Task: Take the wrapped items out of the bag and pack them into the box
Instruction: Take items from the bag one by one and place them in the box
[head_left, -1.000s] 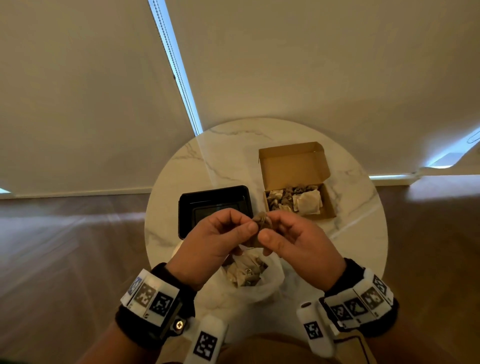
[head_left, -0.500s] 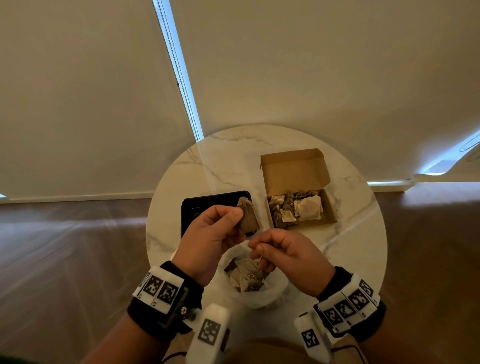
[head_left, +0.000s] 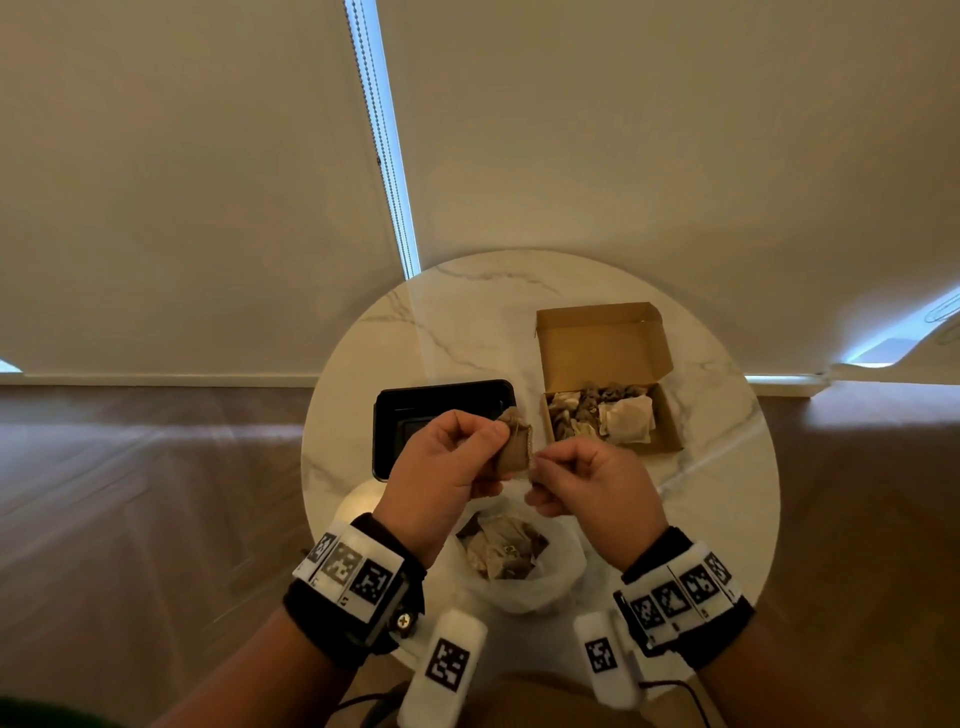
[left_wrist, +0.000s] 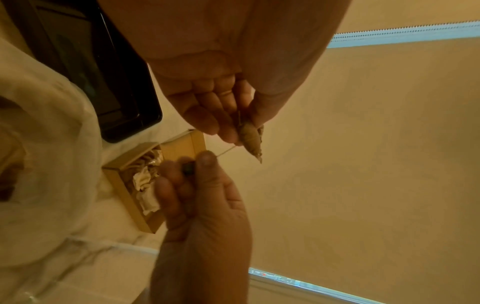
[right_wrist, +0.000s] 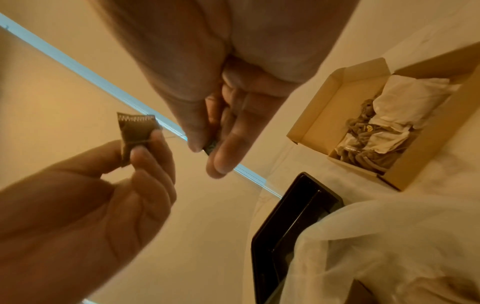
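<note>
My left hand (head_left: 491, 434) pinches a small brown sachet (head_left: 514, 449) between thumb and fingers, above the table. A thin string (left_wrist: 226, 152) runs from the sachet (left_wrist: 250, 136) to a small dark tag (left_wrist: 188, 168), which my right hand (head_left: 540, 460) pinches just to its right. In the right wrist view the sachet (right_wrist: 135, 129) shows a stitched top edge. Below the hands lies the open clear plastic bag (head_left: 550, 587) with several wrapped items inside. The open cardboard box (head_left: 670, 431) stands at the right and holds several white and brown wrapped items.
A black rectangular tray (head_left: 395, 415) sits left of the box, partly behind my left hand. Everything rests on a small round marble table (head_left: 467, 322) with wood floor around it. Pale roller blinds hang behind the table.
Both hands were together on the sachet a second ago. They have drawn slightly apart, the left keeping the sachet and the right keeping the tag, with the string now showing between them.
</note>
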